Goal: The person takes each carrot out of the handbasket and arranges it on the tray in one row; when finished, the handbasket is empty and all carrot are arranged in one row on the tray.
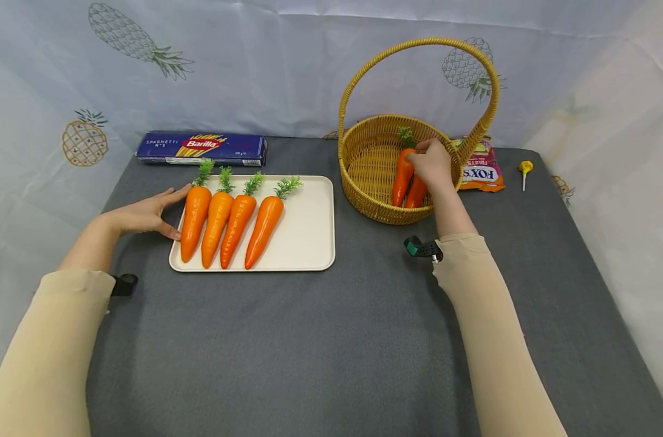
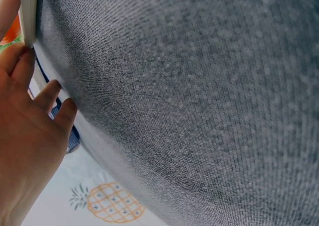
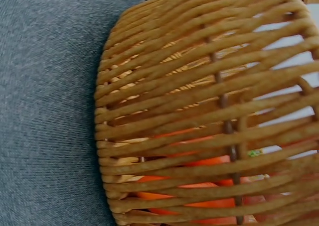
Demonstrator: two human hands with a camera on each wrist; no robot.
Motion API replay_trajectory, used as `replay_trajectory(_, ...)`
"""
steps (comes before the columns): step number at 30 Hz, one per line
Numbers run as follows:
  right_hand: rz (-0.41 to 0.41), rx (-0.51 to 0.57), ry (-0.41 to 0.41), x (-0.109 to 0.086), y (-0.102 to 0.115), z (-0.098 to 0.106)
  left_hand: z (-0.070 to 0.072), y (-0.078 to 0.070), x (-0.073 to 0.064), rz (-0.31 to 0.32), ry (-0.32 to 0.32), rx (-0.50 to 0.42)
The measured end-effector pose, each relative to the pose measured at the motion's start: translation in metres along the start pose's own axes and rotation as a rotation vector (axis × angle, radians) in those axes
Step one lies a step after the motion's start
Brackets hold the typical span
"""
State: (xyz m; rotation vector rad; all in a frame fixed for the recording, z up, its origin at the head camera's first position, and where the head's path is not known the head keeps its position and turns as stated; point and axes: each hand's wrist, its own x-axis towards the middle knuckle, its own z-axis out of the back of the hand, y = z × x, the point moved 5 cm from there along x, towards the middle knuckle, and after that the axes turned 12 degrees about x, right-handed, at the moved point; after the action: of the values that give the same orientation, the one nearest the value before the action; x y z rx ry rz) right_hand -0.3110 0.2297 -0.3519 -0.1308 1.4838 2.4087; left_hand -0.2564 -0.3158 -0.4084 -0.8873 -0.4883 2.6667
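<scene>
In the head view my left hand (image 1: pixel 142 213) rests at the left edge of a cream tray (image 1: pixel 308 224), its thumb on the rim. The left wrist view shows the fingers of this left hand (image 2: pixel 30 106) fairly straight and spread along the tray's edge (image 2: pixel 29 17). Several orange toy carrots (image 1: pixel 264 230) with green tops lie side by side on the tray. My right hand (image 1: pixel 434 165) reaches into a wicker basket (image 1: pixel 364 197) and pinches a carrot (image 1: pixel 402 175) near its leafy top. Another carrot (image 1: pixel 417 191) lies beside it, partly hidden under the hand.
A blue spaghetti box (image 1: pixel 200 148) lies behind the tray. The basket's tall handle (image 1: pixel 419 42) arches over the right hand. Right of the basket are a Fox's candy bag (image 1: pixel 481 167) and a yellow lollipop (image 1: pixel 525 167). A pineapple-print cloth (image 1: pixel 288 73) hangs behind the grey table (image 1: pixel 288 346).
</scene>
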Motion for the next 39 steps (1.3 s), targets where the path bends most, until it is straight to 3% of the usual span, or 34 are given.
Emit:
replay_trajectory(16,0.106,-0.277,-0.003,0.004,0.0,-0.022,0.0,-0.004,-0.002,0.001,-0.001,-0.003)
replay_trajectory(30,0.079,-0.404,0.127,0.009,0.0,-0.038,0.0,-0.002,-0.001,0.001,0.004,0.0)
replay_trajectory(39,0.113,-0.425,0.136,0.008,0.004,-0.039,0.0,-0.001,0.0,0.002,0.005,-0.007)
